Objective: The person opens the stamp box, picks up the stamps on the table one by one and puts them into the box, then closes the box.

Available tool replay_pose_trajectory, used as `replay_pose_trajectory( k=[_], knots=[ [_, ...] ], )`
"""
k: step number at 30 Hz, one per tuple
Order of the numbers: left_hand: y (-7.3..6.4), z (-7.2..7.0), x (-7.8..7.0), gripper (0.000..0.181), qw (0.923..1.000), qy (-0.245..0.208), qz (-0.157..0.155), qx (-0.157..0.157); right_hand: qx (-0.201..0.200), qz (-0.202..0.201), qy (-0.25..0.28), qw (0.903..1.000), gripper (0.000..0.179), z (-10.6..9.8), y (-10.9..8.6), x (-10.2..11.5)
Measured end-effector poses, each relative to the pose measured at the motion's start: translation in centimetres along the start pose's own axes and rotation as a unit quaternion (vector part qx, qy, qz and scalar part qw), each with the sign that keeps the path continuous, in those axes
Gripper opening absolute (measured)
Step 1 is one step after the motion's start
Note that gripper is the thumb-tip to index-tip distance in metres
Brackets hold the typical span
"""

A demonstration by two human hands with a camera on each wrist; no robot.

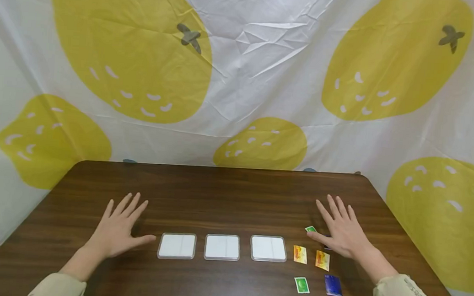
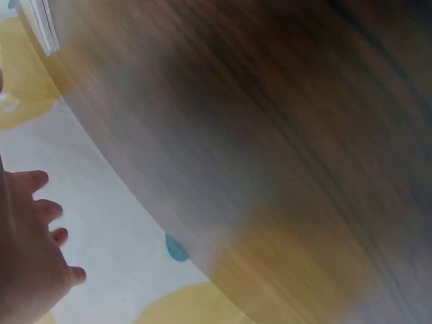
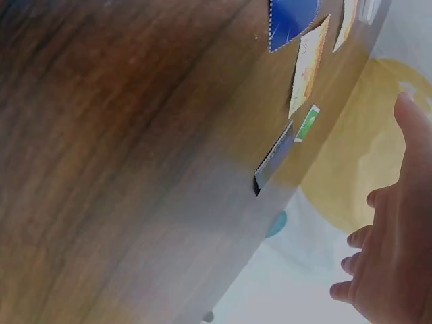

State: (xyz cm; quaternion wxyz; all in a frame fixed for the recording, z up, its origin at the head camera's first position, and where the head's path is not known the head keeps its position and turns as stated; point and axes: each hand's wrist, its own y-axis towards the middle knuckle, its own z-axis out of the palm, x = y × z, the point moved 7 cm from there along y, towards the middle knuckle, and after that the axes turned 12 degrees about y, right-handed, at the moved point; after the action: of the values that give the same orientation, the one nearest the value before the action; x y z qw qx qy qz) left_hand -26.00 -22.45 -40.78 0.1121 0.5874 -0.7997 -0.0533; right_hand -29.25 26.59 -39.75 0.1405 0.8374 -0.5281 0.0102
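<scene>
My left hand [image 1: 114, 232], fingers spread and holding nothing, is over the table left of three flat clear cases with white inserts. Nearest to its thumb is the left case [image 1: 177, 246]; the middle case [image 1: 222, 247] and right case [image 1: 268, 249] continue the row. My right hand [image 1: 344, 231] is spread too, palm down, over small stamp-like pieces. Its thumb overlaps a green piece [image 1: 310, 229] in the head view, and a dark piece [image 3: 275, 158] is mostly hidden beneath it there. Two orange-yellow pieces [image 1: 300, 254], another green piece [image 1: 301, 285] and a blue piece [image 1: 333, 286] lie closer to me.
The brown wooden table [image 1: 217, 197] has rounded far corners. Behind it hangs a white cloth [image 1: 262, 85] printed with big yellow fruit, reaching the table's far edge.
</scene>
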Motion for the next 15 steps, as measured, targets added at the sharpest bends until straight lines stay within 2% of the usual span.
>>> replay_pose_trajectory(
  k=[5, 15],
  knots=[
    [0.6, -0.5, -1.5, 0.093, 0.9991, 0.008, 0.03, -0.031, 0.015, -0.003, 0.027, 0.9995, 0.086, 0.1, 0.0, 0.3],
    [1.5, -1.1, -5.3, 0.096, 0.9961, -0.037, 0.069, -0.041, 0.035, -0.005, 0.088, 0.9955, 0.083, 0.5, 0.2, 0.7]
  ],
)
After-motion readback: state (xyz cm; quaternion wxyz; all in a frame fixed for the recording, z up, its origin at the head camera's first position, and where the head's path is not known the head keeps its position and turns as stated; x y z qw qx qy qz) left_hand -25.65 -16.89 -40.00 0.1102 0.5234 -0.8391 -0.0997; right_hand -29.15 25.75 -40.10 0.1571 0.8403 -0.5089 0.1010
